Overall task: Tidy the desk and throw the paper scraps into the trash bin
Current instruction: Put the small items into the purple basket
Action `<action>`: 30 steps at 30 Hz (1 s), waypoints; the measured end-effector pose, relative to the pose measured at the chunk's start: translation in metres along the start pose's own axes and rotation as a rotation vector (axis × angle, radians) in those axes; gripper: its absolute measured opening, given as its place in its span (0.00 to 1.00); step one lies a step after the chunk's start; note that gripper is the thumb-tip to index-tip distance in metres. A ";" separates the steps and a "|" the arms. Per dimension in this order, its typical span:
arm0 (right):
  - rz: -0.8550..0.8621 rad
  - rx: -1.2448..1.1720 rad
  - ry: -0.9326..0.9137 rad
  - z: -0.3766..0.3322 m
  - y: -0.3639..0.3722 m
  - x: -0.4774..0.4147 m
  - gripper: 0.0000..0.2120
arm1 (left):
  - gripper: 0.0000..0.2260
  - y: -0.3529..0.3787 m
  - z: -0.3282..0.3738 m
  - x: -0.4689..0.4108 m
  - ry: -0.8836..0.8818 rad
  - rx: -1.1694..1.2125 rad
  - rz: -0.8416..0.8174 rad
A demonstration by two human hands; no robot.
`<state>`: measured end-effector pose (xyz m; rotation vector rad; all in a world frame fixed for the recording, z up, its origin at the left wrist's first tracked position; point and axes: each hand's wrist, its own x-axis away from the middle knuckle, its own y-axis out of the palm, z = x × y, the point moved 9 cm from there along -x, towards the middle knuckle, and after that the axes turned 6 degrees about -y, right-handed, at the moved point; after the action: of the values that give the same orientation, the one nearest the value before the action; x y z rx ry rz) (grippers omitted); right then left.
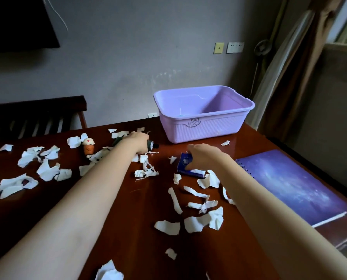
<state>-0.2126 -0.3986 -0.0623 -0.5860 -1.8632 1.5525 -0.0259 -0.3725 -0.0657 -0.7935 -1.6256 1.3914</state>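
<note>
gripping a dark green tube (152, 145), the left hand (138, 142) has fingers curled around it. right hand (201, 156) rests on the blue tissue pack (185, 164), fingers pinching its top.

Beyond your fingers (146, 136) the lilac bin (204, 126) blocks the far bench (128, 229); between your forearms, scrap-strewn wood lies open.

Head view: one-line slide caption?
Left hand grips a dark tube, right hand on blue tissue pack, scraps everywhere.
</note>
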 end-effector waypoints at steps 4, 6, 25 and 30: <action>0.000 -0.024 -0.016 0.000 0.001 -0.003 0.22 | 0.12 0.002 0.004 -0.008 -0.007 -0.002 0.026; 0.017 -0.059 -0.018 0.002 0.001 -0.003 0.23 | 0.10 -0.004 0.004 -0.008 -0.001 -0.022 0.088; 0.670 -1.028 -0.035 0.029 -0.129 0.000 0.11 | 0.14 -0.159 -0.001 0.038 0.079 0.825 0.595; 0.745 -1.001 0.086 0.062 -0.165 -0.044 0.11 | 0.12 -0.180 0.014 0.007 0.091 0.946 0.606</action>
<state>-0.2167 -0.5059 0.0843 -1.9147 -2.4255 0.7923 -0.0326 -0.4061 0.1118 -0.7475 -0.4899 2.2273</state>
